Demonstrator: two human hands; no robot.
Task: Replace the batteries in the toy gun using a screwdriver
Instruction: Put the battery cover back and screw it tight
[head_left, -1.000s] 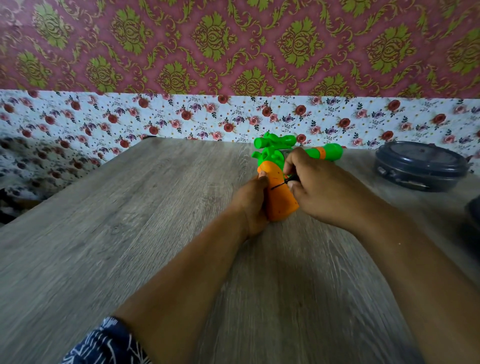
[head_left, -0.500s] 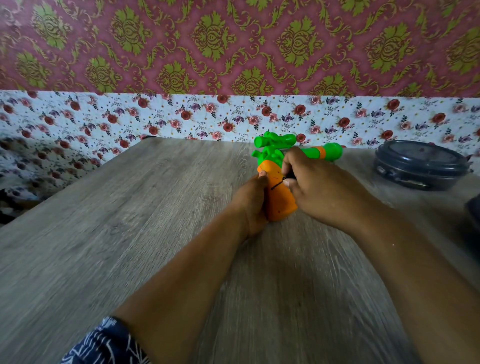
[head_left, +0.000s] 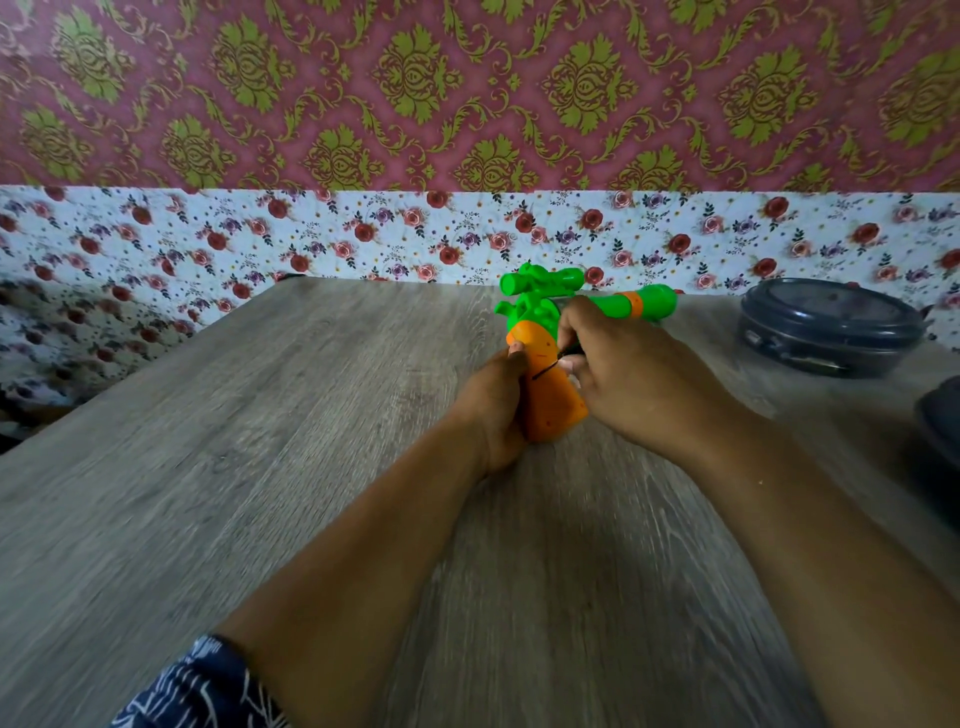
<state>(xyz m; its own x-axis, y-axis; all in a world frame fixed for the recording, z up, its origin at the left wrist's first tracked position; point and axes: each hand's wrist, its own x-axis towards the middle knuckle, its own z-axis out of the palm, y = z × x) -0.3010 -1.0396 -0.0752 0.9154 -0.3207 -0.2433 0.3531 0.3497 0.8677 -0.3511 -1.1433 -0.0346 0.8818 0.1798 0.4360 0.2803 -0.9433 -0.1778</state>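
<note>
One toy gun (head_left: 550, 395), orange grip and green upper body, stands grip-down on the grey wood-grain surface (head_left: 234, 441), barrel with an orange band pointing away to the right. Two hands on it. Left hand (head_left: 496, 410) wraps the left side of the orange grip, thumb up against its upper edge. Right hand (head_left: 628, 374) is curled closed around one screwdriver (head_left: 553, 366); only the thin dark shaft shows, running left out of the fingers with its tip touching the face of the grip, between the two hands. Handle is hidden in the fist. Batteries: can't see any, can't tell whether the compartment cover is on or off. Well right of the right hand, near the far edge of the surface: one dark round lidded container (head_left: 826, 327). Further right, cut by the frame edge, one more dark object (head_left: 940, 421), can't identify. One patterned navy sleeve (head_left: 202, 686) on the left forearm.
</note>
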